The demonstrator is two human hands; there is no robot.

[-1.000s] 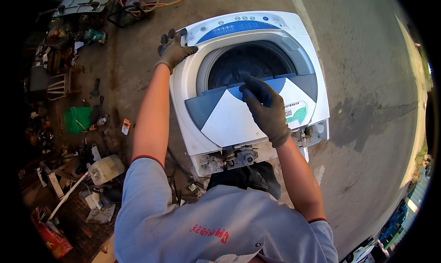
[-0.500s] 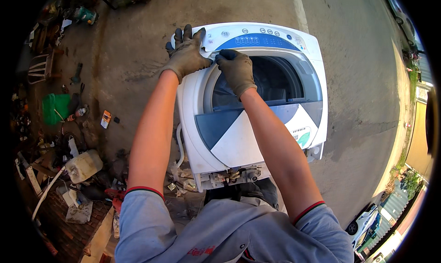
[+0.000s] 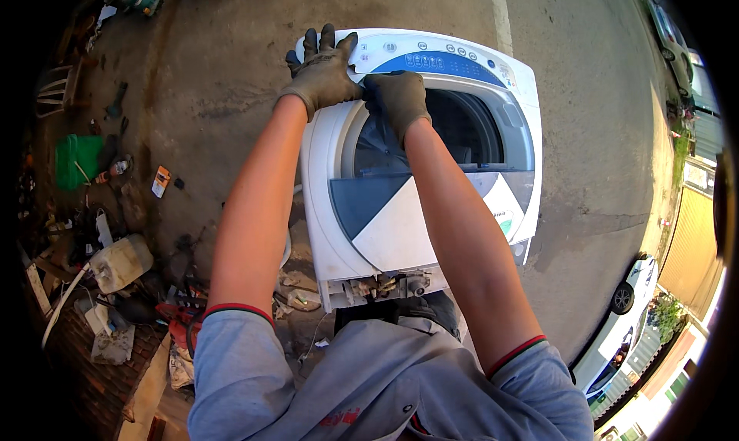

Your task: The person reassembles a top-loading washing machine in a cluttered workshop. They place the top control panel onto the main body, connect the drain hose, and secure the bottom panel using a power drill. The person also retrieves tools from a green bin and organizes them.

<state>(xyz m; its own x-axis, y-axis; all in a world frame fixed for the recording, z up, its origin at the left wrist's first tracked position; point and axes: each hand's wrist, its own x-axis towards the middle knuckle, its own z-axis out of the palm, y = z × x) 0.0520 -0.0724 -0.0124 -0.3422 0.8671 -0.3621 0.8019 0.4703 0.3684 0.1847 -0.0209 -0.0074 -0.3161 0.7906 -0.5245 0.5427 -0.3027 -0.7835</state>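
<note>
A white top-loading washing machine (image 3: 319, 202) stands in front of me, its folding lid (image 3: 400, 229) lying across the near half and the dark tub (image 3: 466, 121) showing. My left hand (image 3: 323, 77), in a brown work glove, rests with fingers spread on the far left corner of the blue-and-white control panel (image 3: 439, 62). Beside it, my right hand (image 3: 400, 102), gloved too, is closed at the panel's lower left edge, above the tub's rim. What its fingers hold is hidden by the glove. Along the machine's near side, valves and fittings (image 3: 392, 285) show in an opening.
Scrap lies on the ground at left: a green bag (image 3: 77, 162), a plastic jug (image 3: 122, 262), a red tool (image 3: 181, 321) and a wooden chair (image 3: 58, 90). An orange-and-white packet (image 3: 161, 181) lies nearer. A white car (image 3: 616, 337) stands at the right, by the roadside.
My view has shifted slightly, so the scrap sits further left and more of the white car shows. Both hands stay at the panel's left corner; the right has turned with its fingers more hidden.
</note>
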